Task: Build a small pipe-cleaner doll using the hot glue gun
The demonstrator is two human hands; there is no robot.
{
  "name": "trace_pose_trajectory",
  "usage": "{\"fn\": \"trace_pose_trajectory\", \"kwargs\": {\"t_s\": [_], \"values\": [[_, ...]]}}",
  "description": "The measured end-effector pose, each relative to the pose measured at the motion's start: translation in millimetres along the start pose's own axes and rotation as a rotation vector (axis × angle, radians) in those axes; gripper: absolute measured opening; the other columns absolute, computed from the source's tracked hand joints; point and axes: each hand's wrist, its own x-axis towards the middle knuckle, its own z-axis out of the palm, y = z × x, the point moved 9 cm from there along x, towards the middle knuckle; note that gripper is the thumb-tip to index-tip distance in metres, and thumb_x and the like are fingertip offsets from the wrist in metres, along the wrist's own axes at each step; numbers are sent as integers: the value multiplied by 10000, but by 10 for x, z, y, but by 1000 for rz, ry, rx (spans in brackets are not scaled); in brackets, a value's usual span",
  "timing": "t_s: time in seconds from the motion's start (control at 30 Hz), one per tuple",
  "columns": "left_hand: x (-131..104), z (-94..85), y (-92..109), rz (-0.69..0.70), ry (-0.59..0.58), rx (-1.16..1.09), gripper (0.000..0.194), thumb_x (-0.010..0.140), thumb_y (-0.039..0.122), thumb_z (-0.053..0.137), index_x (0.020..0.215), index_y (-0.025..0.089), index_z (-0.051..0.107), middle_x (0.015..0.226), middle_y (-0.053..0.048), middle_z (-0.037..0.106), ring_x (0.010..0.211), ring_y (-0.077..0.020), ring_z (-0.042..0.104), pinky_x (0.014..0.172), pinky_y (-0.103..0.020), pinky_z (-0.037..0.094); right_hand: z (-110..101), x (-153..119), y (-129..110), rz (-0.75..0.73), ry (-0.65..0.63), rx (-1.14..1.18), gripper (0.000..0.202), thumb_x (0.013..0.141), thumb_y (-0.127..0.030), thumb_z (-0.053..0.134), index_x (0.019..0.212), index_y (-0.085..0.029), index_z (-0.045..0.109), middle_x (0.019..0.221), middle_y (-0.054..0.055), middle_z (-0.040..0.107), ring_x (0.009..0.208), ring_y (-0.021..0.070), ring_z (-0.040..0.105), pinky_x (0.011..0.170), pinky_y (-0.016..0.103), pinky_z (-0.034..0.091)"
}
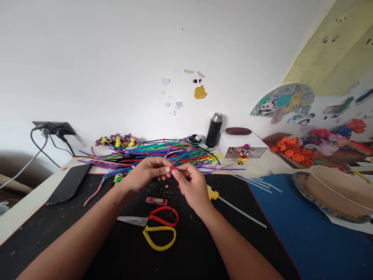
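Note:
My left hand [154, 171] and my right hand [190, 182] meet above the black mat, fingertips almost touching. Between them they pinch a small red pipe cleaner piece [171, 168], mostly covered by the thumbs and fingers. Just behind the hands spreads a heap of many-coloured pipe cleaners [186, 149]. Below them on the mat lie a pink lighter [156, 201] and scissors [160, 217] with one red and one yellow handle. Partly hidden by my right hand is a yellow glue gun [213, 193] with a clear glue stick in it.
A black flask [214, 130] stands by a white box [224, 142] at the wall. Small pipe cleaner figures [116, 141] sit at the back left. Loose glue sticks [259, 183] and a large bowl [338, 190] are on the right; a dark flat slab [68, 184] lies left.

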Motion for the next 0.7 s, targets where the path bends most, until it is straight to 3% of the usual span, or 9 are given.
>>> {"fn": "trace_pose_trajectory", "kwargs": {"t_s": [0.13,0.3,0.5,0.7], "values": [[-28,-56,-47,-23,14,-207,360,681,448,963,797,149,798,652,-33,694,572,-115,558,550,-227,417,49,-16,-43,24,-51,110,414,916,-618,695,874,-208,656,582,-50,516,453,106,438,428,230,321],[-91,-3,103,100,-49,-407,333,675,419,969,688,164,755,524,13,565,492,-95,462,472,-220,330,54,-19,-32,23,-48,146,429,930,-638,677,865,-214,656,563,-54,496,426,103,400,418,239,292],[-128,124,184,138,-117,-446,357,708,435,942,633,191,693,484,49,435,463,-93,405,445,-222,310,61,-25,-47,21,-46,114,420,938,-627,666,845,-217,656,543,-52,479,437,114,409,427,242,292],[-120,99,144,128,-114,-459,330,707,425,942,637,195,716,482,40,468,458,-96,412,444,-224,325,62,-30,-121,-2,-50,120,387,955,-590,653,871,-213,668,549,-53,483,445,114,419,437,238,312]]}}
